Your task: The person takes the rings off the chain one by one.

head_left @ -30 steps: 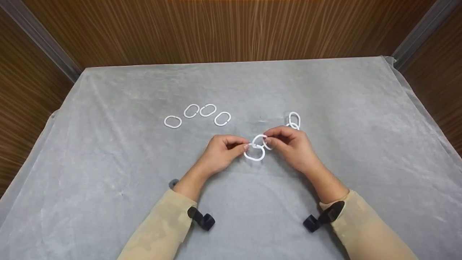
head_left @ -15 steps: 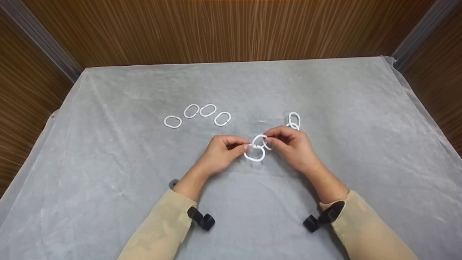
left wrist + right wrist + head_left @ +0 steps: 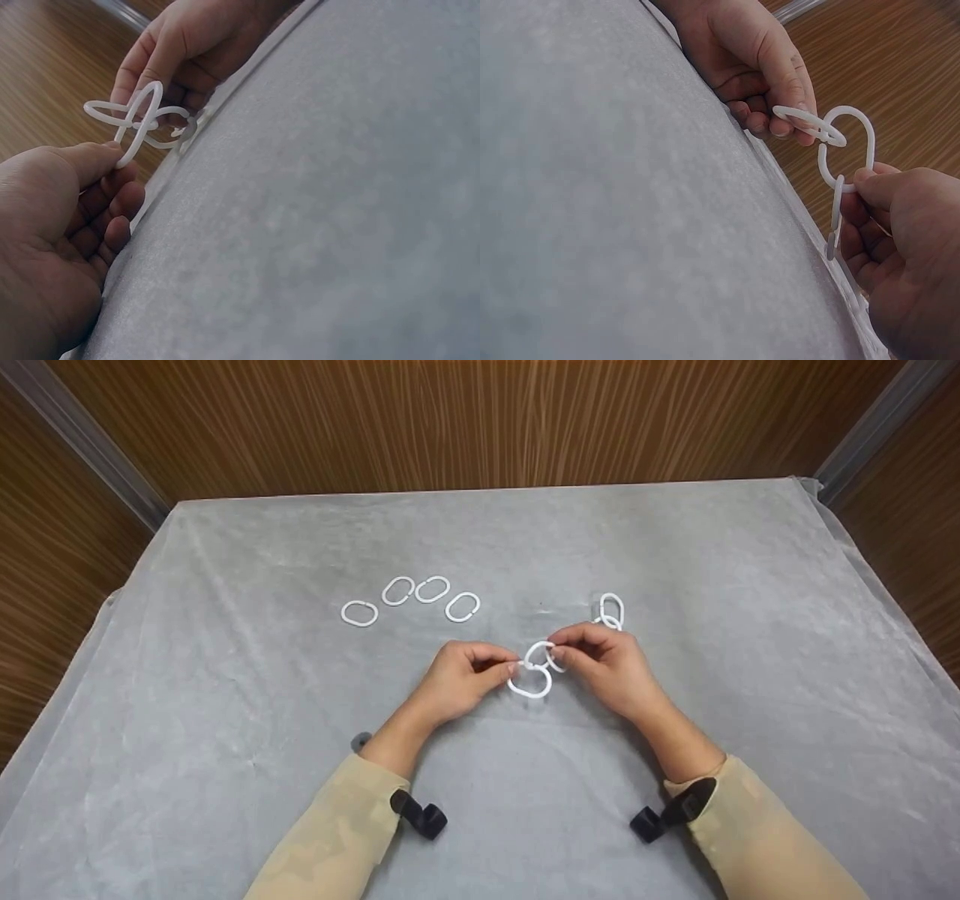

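one white plastic oval ring [image 3: 534, 695], pinched by our left hand [image 3: 462, 684], crosses its twin [image 3: 871, 139], pinched by our right hand's [image 3: 609, 667] fingers, above the grey cloth-covered counter [image 3: 750, 607]; we seem mid-linking, needing careful threading next.

Head view: moderately bright, even light; fine detail slightly soft
Wood panel [image 3: 480, 427]: darker than the bench, a muted brighter streak near its middle
Bench [image 3: 225, 682]: pale grey cloth, diffuse light, patchy faint sheen
Hands [image 3: 460, 682]: faint, soft-edged shadows beneath; light direction hard to tell
White rings [image 3: 871, 141]: brightest spots, fairly clear outlines
Left wrist view: dimmer, cooler, cloth blurred, curled fingers shaded
Right wrist view: hazy, cloth out of focus
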Motion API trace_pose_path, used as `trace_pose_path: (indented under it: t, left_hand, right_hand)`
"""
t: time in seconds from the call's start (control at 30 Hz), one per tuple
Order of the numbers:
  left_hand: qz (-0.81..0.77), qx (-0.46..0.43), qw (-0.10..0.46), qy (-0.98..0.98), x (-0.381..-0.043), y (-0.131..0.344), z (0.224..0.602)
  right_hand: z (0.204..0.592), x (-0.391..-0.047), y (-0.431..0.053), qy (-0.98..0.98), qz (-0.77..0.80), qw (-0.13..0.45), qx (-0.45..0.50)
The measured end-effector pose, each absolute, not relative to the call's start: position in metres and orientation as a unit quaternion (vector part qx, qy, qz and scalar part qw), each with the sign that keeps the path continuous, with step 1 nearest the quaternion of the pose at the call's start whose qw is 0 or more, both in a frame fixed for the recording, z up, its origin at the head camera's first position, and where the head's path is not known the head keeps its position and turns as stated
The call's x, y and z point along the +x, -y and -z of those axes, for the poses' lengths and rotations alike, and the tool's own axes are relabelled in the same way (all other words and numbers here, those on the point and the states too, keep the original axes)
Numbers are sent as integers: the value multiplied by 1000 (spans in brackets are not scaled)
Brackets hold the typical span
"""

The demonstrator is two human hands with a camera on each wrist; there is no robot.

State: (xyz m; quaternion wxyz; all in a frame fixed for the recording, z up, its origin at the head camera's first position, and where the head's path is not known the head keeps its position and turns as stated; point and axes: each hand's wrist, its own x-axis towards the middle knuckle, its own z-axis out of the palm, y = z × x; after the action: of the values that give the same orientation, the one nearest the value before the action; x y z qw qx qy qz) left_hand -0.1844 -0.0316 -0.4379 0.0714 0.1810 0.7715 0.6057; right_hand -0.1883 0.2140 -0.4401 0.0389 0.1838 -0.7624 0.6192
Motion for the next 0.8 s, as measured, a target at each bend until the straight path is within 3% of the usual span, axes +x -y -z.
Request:
trace_pose_path:
  t: [0.8]
  left_hand:
    - [-597, 188, 75, -776, -185, 32, 439]
  right_hand:
    - [441, -189, -215, 760, -620, 35, 190]
